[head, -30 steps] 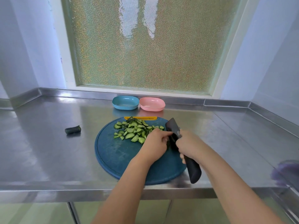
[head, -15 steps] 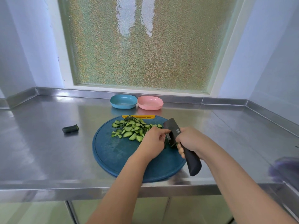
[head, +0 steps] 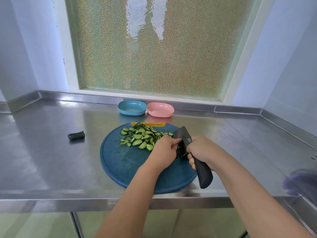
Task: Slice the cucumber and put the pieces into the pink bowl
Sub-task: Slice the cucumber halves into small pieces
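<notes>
A pile of several cucumber slices [head: 140, 137] lies on the far half of the round blue cutting board [head: 123, 162]. My right hand [head: 203, 150] grips the black knife [head: 184, 136] by its handle, blade pointing away over the board. My left hand [head: 163, 152] is curled just left of the blade, fingertips touching it; what it holds against the blade is hidden. The pink bowl [head: 160, 109] sits at the back of the counter with nothing visible in it. A dark cucumber end piece [head: 76, 135] lies on the counter left of the board.
A blue bowl [head: 132, 108] stands touching the pink bowl's left side. The steel counter [head: 42, 160] has raised rims at the back and sides, and a frosted window behind. A blurred purple object [head: 299, 182] sits at the right edge.
The hands and knife have stayed at the same spot on the board; the knife's blade end has dipped slightly. The view has shifted a little.
</notes>
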A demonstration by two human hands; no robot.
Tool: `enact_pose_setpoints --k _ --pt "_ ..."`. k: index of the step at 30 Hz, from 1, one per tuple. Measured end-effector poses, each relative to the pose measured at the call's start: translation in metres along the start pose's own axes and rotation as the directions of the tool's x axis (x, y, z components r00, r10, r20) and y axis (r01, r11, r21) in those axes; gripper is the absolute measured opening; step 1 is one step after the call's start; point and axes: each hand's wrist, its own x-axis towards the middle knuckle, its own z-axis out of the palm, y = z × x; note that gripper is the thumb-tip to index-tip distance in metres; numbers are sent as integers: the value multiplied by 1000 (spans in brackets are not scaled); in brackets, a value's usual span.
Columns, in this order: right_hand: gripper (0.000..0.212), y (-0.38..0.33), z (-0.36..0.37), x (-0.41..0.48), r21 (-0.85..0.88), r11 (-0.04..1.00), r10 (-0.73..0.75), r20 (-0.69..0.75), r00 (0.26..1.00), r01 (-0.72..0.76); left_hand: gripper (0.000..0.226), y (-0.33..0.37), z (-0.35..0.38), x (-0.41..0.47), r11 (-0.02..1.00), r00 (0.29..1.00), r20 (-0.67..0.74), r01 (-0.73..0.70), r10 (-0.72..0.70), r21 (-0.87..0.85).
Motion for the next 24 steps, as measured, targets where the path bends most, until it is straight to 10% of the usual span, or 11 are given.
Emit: enact_pose_setpoints --k 11,19,24 --pt "15 -8 10 -6 -75 995 59 -33 998 -61 40 -1 1 1 1000 1000 4 16 -16 16" --pt "59 5 42 -3 -419 906 -164 -219 962 59 30 -2 0 0 999 1000 -3 -13 13 35" --pt "58 9 17 -6 -312 944 -144 -104 984 106 36 -2 1 -1 1000 1000 16 18 -18 2"
